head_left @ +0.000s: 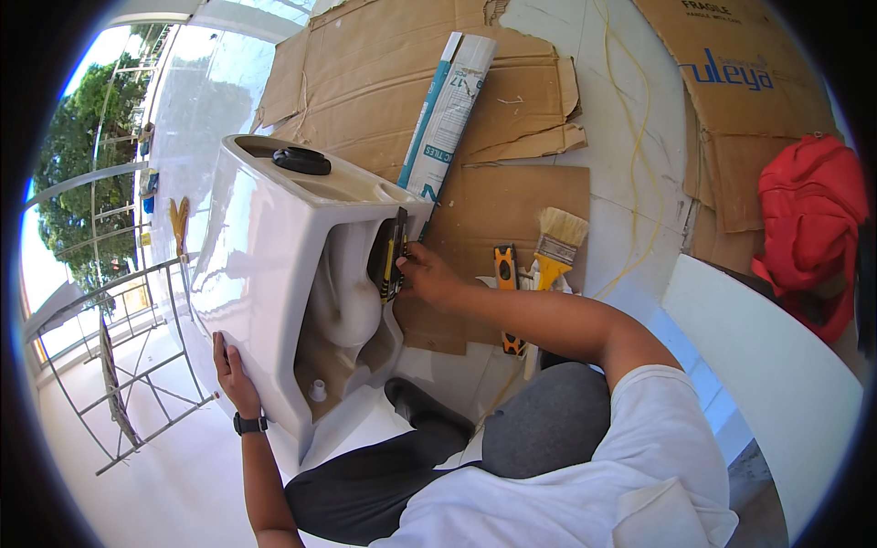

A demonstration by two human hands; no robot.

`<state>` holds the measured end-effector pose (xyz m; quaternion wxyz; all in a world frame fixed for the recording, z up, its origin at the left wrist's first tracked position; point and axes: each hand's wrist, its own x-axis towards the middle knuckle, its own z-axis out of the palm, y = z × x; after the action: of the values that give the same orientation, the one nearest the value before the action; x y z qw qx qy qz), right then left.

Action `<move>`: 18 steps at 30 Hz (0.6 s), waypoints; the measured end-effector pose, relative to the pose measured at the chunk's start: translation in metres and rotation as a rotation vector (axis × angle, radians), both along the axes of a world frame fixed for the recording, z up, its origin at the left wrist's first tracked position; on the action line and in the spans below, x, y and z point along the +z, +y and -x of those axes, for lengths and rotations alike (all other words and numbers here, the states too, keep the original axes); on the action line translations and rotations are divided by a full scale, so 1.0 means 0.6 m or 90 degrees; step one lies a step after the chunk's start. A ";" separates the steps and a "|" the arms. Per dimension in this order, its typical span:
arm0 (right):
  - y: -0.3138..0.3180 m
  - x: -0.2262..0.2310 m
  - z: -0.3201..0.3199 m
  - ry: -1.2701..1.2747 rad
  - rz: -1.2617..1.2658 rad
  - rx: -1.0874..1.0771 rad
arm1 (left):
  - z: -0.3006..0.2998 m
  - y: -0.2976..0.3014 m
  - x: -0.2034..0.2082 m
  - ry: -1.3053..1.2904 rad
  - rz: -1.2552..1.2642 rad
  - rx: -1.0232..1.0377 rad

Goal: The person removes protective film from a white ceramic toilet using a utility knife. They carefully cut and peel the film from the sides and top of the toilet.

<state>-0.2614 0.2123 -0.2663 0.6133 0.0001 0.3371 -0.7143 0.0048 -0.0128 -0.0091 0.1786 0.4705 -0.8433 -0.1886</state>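
Note:
A white ceramic toilet point(260, 247) lies in front of me with its hollow underside and curved trapway facing my right side. My left hand point(237, 379) rests on its smooth outer wall, fingers stretched out. At the rim of the hollow, my right hand point(429, 274) is closed on a slim black and yellow hand tool point(399, 236); its exact kind is hard to make out. A black oval piece point(301, 162) sits on the toilet's far end. Inside the near part of the hollow stands a small white plastic fitting point(317, 391).
Right of the toilet lie an orange and black spirit level point(505, 267) and a wide paintbrush point(559, 242). Flattened cardboard point(365, 82) and a white-blue carton strip point(448, 114) cover the far floor. A yellow cord point(630, 137), red bag point(811, 210) and metal scaffold frame point(137, 388) stand around.

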 end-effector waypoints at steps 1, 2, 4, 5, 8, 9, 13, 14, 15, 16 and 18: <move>0.001 -0.001 0.007 -0.007 -0.099 -0.025 | 0.000 -0.001 0.000 -0.009 0.002 0.005; 0.004 -0.004 0.015 -0.021 -0.157 -0.013 | -0.001 -0.001 0.000 -0.013 0.005 0.004; 0.010 -0.009 0.030 -0.043 -0.205 -0.002 | -0.002 -0.003 0.001 -0.011 0.007 0.004; 0.012 -0.009 0.032 -0.052 -0.196 -0.004 | -0.002 -0.004 0.001 -0.007 0.006 0.003; 0.020 -0.002 0.027 0.009 -0.079 -0.003 | -0.004 -0.005 -0.001 0.000 0.000 0.002; 0.021 0.004 0.022 0.044 0.016 0.002 | -0.005 -0.005 -0.002 0.009 0.001 0.000; 0.031 0.012 0.025 0.043 -0.090 0.011 | -0.005 -0.006 -0.004 0.007 -0.001 -0.002; 0.034 0.011 0.031 -0.005 -0.150 0.004 | -0.005 -0.006 -0.003 0.004 0.004 -0.003; 0.035 0.010 0.034 -0.048 -0.244 -0.015 | -0.004 -0.005 -0.003 -0.004 0.011 -0.005; 0.035 0.010 0.035 -0.034 -0.198 0.007 | -0.004 -0.005 -0.002 -0.006 0.012 -0.009; 0.031 0.009 0.035 0.026 -0.203 0.002 | -0.003 -0.004 -0.001 -0.016 0.023 -0.011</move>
<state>-0.2824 0.2311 -0.2610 0.5996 0.0826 0.4584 -0.6507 0.0063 -0.0153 -0.0097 0.1749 0.4621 -0.8528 -0.1689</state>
